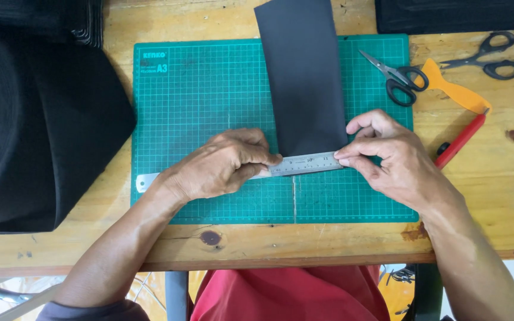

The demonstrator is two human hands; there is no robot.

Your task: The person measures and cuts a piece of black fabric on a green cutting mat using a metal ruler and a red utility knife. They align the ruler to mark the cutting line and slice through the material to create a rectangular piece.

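Wooden bench (483,196), knotty top, w/ cutting gear spread on it.

Green gridded cutting mat (203,101) lies centre on bench, edges roughly square to front edge. Big roll of black fabric (37,125) at left, overlapping mat's left side a bit. Black material stack (459,13) at far right corner. Right of mat: small black-handled scissors (397,77) partly on mat edge, larger black scissors (486,54) beyond, orange plastic tool (456,92) betw. them, red pen-like tool (460,141) nr mat's right edge.
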